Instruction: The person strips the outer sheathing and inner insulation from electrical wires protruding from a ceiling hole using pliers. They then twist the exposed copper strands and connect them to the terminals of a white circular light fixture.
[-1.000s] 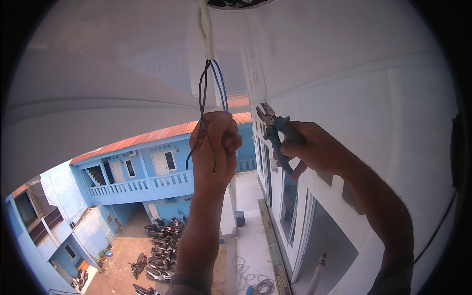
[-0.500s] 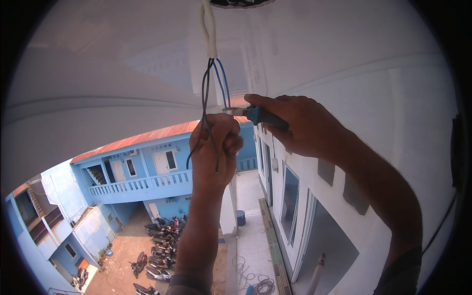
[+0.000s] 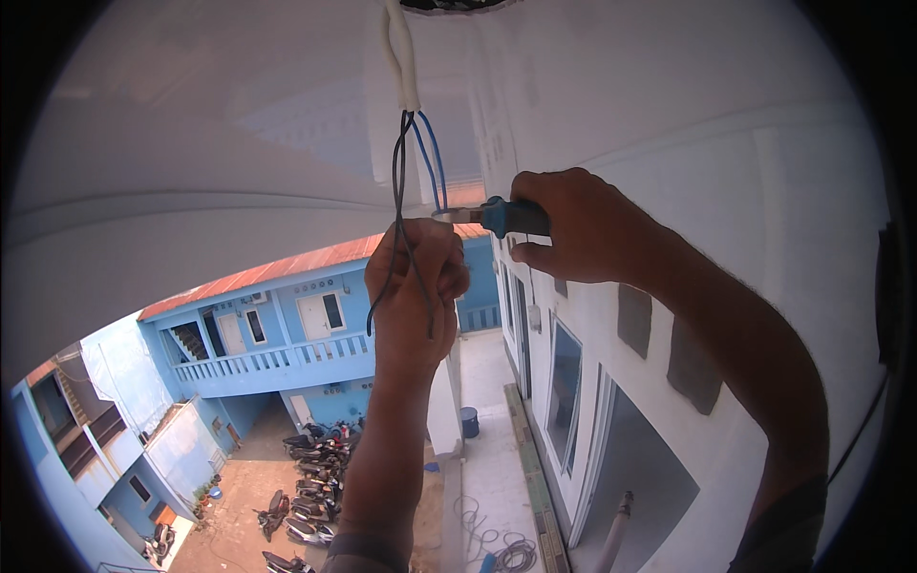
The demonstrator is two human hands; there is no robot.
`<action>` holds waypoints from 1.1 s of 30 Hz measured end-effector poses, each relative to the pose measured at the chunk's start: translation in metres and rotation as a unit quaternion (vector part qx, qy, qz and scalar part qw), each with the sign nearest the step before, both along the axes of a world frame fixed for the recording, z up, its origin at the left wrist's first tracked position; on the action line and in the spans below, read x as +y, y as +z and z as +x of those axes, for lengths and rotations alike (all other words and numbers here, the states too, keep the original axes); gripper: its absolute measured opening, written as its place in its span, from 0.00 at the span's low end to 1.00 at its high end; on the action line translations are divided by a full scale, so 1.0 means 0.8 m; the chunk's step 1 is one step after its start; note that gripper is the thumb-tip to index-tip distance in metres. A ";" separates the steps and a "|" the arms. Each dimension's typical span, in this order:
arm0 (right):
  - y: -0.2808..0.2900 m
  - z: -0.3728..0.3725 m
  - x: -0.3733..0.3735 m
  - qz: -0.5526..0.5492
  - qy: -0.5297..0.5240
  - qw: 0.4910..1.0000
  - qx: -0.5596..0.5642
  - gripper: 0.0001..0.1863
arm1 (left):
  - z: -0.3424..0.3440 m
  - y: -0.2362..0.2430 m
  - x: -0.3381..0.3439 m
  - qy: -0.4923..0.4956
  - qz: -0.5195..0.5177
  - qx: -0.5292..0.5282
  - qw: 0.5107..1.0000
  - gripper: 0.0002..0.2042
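Observation:
Two white-sheathed cables (image 3: 408,76) hang from the ceiling, with a pair of blue wires (image 3: 438,158) and a pair of black wires (image 3: 397,177) coming out of their ends. My left hand (image 3: 415,291) is closed in a pinch at the lower end of the blue wires; their tips are hidden in the fingers. The black wires dangle loose across the back of that hand. From the right, my right hand (image 3: 597,224) holds pliers (image 3: 499,218) with blue and black handles, its thumb held off below. The jaws sit at the blue wires, just above my left fingers.
A ceiling hole (image 3: 458,5) opens above the cables. The white wall (image 3: 764,286) with windows runs along the right. Far below, motorcycles (image 3: 315,487) stand in a courtyard beside a blue building (image 3: 277,353). A coiled hose or cable (image 3: 516,556) and a bucket (image 3: 469,422) are on the walkway.
My right hand has shifted back along the handles, and its thumb has come away from them. The pliers lie more level. My left hand has stayed nearly in place.

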State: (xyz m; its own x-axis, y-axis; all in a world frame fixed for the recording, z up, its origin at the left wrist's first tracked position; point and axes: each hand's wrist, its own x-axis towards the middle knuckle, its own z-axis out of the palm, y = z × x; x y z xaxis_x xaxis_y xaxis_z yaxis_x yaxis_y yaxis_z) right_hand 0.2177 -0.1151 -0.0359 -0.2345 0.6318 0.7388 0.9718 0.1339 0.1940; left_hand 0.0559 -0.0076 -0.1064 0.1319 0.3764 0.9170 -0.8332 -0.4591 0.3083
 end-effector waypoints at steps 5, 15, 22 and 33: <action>-0.003 -0.003 0.004 -0.027 0.003 1.000 0.008 0.18 | -0.001 -0.003 -0.001 0.034 0.024 -0.012 0.999 0.08; -0.003 0.003 0.011 0.011 -0.017 1.000 -0.006 0.15 | -0.001 0.002 -0.002 0.021 -0.002 0.019 1.000 0.03; 0.017 0.011 -0.003 -0.084 0.012 0.996 -0.003 0.14 | -0.001 0.014 -0.012 -0.002 -0.019 0.040 0.999 0.07; -0.001 0.016 -0.012 -0.053 0.059 0.995 0.065 0.07 | -0.019 -0.008 0.016 -0.211 -0.082 0.034 0.973 0.10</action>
